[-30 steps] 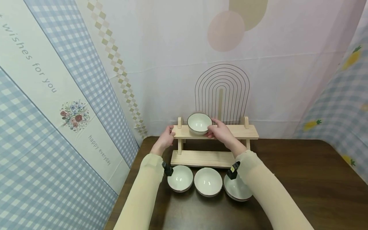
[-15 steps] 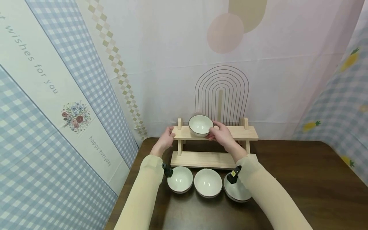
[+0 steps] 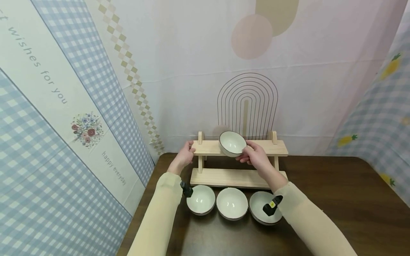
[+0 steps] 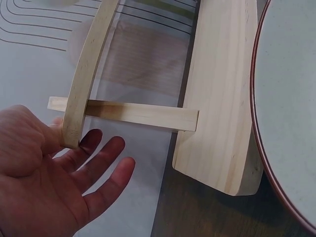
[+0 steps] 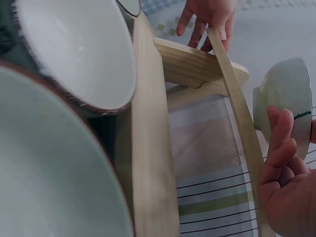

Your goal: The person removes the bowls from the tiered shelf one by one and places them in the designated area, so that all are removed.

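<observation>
A white bowl with a dark rim (image 3: 232, 143) is tilted over the front of the upper board of a two-tier wooden shelf (image 3: 272, 146). My right hand (image 3: 256, 156) pinches its right side between thumb and fingers. The right wrist view shows the bowl's (image 5: 284, 89) pale outside and a small dark green mark, with the base off the board. My left hand (image 3: 184, 155) holds the left end of the upper board. Up close, the left hand (image 4: 54, 173) has its thumb and index finger at the board's end, the other fingers loosely bent below.
Three more bowls stand in a row before the shelf: a left bowl (image 3: 200, 199), a middle bowl (image 3: 232, 203) and a right bowl (image 3: 261, 206), partly behind the right wrist camera. The lower board (image 3: 230, 177) lies just behind them. A printed cloth (image 3: 192, 89) hangs behind the table (image 3: 336, 199).
My right hand has moved the bowl to the right and toward me from the upper board's left part, tilting it more. The left hand stays on the board's end.
</observation>
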Available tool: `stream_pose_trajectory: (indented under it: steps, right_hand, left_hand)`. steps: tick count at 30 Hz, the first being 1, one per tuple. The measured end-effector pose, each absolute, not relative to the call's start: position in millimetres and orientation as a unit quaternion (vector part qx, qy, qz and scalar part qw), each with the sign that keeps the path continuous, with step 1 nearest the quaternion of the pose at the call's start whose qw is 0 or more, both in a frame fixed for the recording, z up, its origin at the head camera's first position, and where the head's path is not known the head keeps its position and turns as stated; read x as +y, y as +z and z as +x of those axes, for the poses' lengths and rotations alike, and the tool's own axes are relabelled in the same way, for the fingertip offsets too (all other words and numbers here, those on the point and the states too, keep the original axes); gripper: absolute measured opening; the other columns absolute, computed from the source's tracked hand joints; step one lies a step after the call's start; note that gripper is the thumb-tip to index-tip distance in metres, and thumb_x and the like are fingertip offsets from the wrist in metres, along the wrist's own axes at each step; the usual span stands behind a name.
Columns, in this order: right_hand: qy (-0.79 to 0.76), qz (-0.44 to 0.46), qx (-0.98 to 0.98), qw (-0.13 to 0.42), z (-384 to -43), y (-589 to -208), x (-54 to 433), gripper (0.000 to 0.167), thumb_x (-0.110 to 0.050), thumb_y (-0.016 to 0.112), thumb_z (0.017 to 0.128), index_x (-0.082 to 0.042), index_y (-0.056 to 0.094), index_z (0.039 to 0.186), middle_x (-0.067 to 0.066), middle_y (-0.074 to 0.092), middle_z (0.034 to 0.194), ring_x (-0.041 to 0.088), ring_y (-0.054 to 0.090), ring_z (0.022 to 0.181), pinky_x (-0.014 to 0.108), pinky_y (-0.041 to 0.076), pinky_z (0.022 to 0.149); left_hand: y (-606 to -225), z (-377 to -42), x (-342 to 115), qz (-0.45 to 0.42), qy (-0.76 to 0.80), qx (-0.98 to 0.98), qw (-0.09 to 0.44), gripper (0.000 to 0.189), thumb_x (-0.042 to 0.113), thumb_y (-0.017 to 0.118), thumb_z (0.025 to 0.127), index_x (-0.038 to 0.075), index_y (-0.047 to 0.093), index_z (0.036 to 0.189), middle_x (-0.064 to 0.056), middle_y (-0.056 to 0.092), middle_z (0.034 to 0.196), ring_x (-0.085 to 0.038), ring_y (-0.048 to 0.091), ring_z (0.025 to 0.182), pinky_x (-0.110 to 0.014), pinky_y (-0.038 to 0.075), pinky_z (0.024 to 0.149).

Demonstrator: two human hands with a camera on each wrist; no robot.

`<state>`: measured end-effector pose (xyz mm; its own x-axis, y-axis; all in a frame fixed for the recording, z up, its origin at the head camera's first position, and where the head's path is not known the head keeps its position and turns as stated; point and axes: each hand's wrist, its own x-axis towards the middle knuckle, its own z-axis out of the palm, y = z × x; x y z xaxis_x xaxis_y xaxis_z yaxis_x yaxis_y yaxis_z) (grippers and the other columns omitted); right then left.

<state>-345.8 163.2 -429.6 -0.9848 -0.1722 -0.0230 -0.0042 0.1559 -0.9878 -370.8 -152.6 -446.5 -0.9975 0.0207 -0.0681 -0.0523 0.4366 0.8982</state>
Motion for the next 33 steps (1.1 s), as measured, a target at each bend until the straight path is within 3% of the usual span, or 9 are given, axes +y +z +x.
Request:
stream_pose_trajectory:
  steps: [6,12,16,33]
  right_hand:
    - [-0.660,-0.064,0.745,0.076,-332.2,-436.5,171.7,0.066,-0.012,0.049,0.105,-0.007,0.032,0.168,0.009,0.080,0.091,0.011,0.072,0.072,0.022,0.048,0.062]
    - [-0.646,-0.064,0.757,0.071,-322.7,-444.8,181.7,0.066,-0.010,0.051,0.104,-0.005,0.033,0.167,0.011,0.080,0.090,0.021,0.076,0.077,0.024,0.052,0.064]
    - [-0.636,-0.072,0.765,0.068,-316.8,-448.2,188.8,0.066,-0.011,0.052,0.104,-0.004,0.033,0.167,0.012,0.080,0.093,0.022,0.076,0.078,0.024,0.049,0.062]
    - [-0.595,-0.068,0.795,0.098,-299.2,-458.8,230.7,0.064,-0.014,0.055,0.106,-0.001,0.033,0.165,0.013,0.080,0.097,0.026,0.076,0.084,0.033,0.054,0.070]
  left_hand:
    - [-447.6,-369.5,-153.0,-0.008,0.529,0.848,0.035,0.046,0.014,0.040,0.117,0.005,0.034,0.161,-0.026,0.045,0.156,-0.042,0.056,0.120,-0.037,0.048,0.075]
    - [-448.3,-369.5,-153.8,-0.010,0.530,0.847,0.036,0.048,0.015,0.041,0.117,0.007,0.032,0.163,-0.024,0.043,0.159,-0.039,0.056,0.120,-0.037,0.049,0.076]
    - [-448.5,-368.8,-154.0,-0.010,0.536,0.843,0.036,0.048,0.016,0.040,0.117,0.008,0.032,0.164,-0.023,0.043,0.159,-0.040,0.056,0.121,-0.038,0.050,0.078]
    - [-448.1,-371.7,-151.3,-0.016,0.543,0.839,0.035,0.048,0.017,0.039,0.117,0.009,0.031,0.164,-0.022,0.040,0.162,-0.039,0.053,0.131,-0.048,0.052,0.090]
